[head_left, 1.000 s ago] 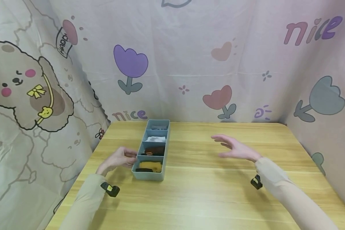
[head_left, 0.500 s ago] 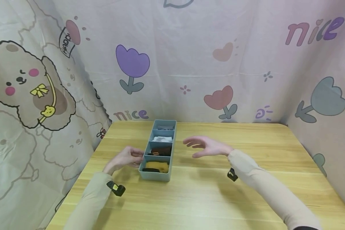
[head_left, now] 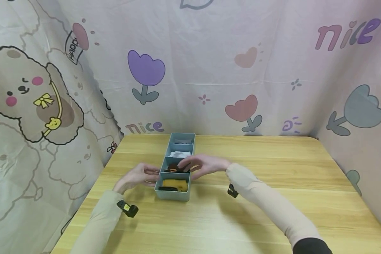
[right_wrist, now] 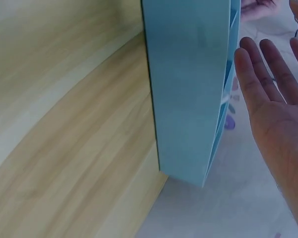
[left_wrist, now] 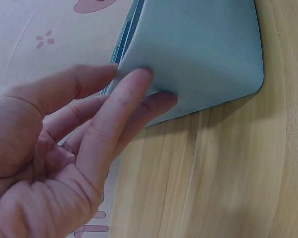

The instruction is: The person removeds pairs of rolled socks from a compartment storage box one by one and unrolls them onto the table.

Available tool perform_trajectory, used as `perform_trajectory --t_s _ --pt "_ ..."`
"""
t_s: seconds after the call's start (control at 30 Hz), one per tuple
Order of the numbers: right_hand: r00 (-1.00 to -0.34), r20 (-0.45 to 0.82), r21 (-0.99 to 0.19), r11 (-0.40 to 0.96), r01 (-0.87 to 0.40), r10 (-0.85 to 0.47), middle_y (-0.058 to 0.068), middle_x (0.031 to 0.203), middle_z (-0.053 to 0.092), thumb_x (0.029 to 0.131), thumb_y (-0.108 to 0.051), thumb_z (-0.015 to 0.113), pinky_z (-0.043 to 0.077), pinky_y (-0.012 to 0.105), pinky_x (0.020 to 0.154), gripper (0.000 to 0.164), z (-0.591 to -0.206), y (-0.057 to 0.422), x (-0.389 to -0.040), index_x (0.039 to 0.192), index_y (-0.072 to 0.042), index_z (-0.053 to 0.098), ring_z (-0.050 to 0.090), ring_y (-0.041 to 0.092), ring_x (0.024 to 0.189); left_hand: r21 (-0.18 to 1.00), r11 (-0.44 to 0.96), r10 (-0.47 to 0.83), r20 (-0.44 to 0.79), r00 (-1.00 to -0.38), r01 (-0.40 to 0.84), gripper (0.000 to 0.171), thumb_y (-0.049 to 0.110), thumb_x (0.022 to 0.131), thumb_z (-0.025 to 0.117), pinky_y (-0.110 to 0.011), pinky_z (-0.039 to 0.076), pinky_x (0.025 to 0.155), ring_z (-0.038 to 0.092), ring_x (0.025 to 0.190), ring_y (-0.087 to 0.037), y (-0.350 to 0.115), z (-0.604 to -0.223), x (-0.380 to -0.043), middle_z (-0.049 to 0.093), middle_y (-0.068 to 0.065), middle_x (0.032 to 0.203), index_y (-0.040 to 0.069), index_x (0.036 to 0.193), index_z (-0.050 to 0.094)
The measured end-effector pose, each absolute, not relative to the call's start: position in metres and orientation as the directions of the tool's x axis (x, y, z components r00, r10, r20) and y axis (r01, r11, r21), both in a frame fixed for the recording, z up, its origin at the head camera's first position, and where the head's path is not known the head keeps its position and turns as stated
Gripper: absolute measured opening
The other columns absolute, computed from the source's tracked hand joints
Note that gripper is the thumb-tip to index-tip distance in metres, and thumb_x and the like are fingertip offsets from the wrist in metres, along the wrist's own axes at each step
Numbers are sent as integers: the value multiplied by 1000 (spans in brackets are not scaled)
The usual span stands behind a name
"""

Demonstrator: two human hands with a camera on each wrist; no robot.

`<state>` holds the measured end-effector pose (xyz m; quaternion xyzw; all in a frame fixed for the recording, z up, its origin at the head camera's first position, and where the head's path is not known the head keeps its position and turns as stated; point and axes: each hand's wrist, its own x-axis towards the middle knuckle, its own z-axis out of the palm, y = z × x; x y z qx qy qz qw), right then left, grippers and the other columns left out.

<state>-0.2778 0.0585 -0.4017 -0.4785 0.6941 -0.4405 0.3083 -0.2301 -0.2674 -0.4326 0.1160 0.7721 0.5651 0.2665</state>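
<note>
Head view shows the right hand, loosely spread and gripping nothing, newly arrived over the blue-gray four-compartment organizer on the wooden table, bringing its contents within reach, while the left hand touches its left wall with relaxed fingers.

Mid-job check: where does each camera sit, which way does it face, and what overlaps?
Head: on the head, facing forward and down at the divided box, table and patterned cloth; shows left hand, right hand and both sleeves.
Left wrist: on that wrist, facing the box's outer wall; only the left hand shows.
Right wrist: on that wrist, facing the box's opposite wall; the right hand shows, part of the left beyond the box.
Shared: all three views show the box, table and cloth.
</note>
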Motion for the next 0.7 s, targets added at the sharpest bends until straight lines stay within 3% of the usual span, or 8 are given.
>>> perform_trajectory --t_s 0.3,0.53,0.7 --pt "-285 -89 -885 207 -417 -955 22 152 48 89 1 72 44 38 116 63 -403 22 -275 146 3 46 49 37 140 934 335 499 -290 -817 -127 55 4 95 65 -37 62 85 72 107 -29 -268 -430 -230 60 -35 132 -17 141 44" --pt "-221 -183 -887 258 -383 -958 19 156 45 88 6 69 38 36 121 65 -409 4 -271 147 2 44 40 32 147 937 321 506 -290 -812 -135 54 2 96 63 -37 62 85 72 106 -28 -269 -431 -231 59 -36 132 -18 141 43" --pt "-199 -247 -843 312 -439 -948 14 157 45 83 10 69 31 34 125 68 -406 -7 -271 146 -1 47 38 27 149 940 314 506 -285 -814 -133 55 2 96 63 -38 62 85 73 102 -22 -270 -433 -231 62 -33 130 -18 142 41"
